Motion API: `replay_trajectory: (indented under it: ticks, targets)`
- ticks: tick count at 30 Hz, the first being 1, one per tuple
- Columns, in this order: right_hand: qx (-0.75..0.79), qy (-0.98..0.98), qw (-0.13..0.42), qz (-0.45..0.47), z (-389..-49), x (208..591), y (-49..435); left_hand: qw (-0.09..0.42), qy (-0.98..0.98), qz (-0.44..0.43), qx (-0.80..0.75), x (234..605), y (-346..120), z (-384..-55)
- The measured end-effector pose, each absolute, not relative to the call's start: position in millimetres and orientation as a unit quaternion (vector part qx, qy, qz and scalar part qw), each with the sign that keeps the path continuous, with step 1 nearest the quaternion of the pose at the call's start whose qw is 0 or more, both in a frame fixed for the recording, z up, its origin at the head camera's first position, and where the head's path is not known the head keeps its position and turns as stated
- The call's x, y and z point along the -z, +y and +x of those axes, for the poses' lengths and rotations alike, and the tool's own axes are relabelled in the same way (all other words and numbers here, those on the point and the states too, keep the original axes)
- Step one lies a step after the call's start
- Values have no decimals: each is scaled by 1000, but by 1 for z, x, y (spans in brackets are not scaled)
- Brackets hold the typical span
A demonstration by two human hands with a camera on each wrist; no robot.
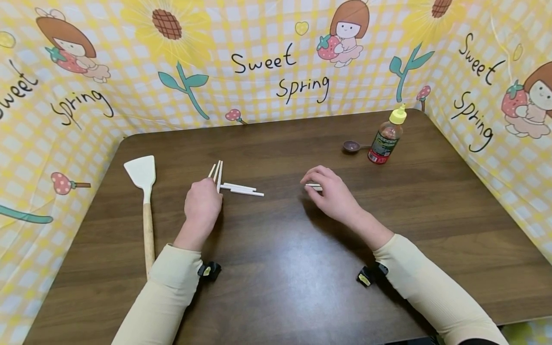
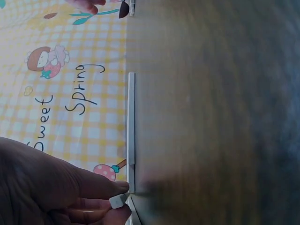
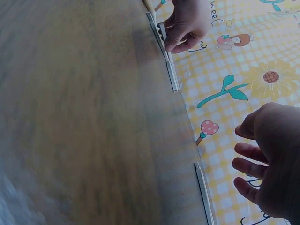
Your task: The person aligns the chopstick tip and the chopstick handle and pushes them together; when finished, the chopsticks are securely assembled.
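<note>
My left hand (image 1: 202, 203) pinches a white square-ended chopstick (image 2: 118, 201) between thumb and fingers. Slim pale chopsticks (image 1: 220, 171) show just beyond its knuckles, partly hidden by the hand. To its right, white chopsticks (image 1: 243, 189) lie side by side on the table. My right hand (image 1: 333, 194) hangs over another pair of white chopsticks (image 1: 314, 186), its fingers loosely bent and apart from the thumb. In the right wrist view that hand (image 3: 276, 159) holds nothing, and white chopsticks (image 3: 203, 192) lie below it on the wood.
A white-bladed spatula with a wooden handle (image 1: 148, 225) lies left of my left arm. At the back right stand a sauce bottle with a yellow cap (image 1: 383, 143) and a dark measuring spoon (image 1: 351, 146). Patterned cloth (image 1: 258, 28) hangs round the brown table (image 1: 276, 287).
</note>
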State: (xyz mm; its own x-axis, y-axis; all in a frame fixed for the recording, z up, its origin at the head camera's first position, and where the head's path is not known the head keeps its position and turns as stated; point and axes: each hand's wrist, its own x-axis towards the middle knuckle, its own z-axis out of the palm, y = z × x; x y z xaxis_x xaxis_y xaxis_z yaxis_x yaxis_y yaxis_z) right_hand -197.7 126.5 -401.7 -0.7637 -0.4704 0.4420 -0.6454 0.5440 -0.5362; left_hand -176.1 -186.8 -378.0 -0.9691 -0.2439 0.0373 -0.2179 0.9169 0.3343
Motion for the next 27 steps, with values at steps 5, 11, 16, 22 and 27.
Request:
replay_trajectory:
  ticks: [5,11,16,22,27]
  targets:
    - [-354,-870,120,320,-198,401,127,24,-979,123,159,378,-187,-176]
    - [-354,-872,115,319,-198,401,127,17,-980,127,149,379,-190,-178]
    - [-351,-875,108,316,-198,401,127,20,-982,134,135,380,-192,-179]
    - [-352,-876,103,315,-197,401,127,19,-982,144,121,381,-194,-179]
    - [-348,-877,103,313,-197,401,127,15,-983,144,114,380,-194,-179]
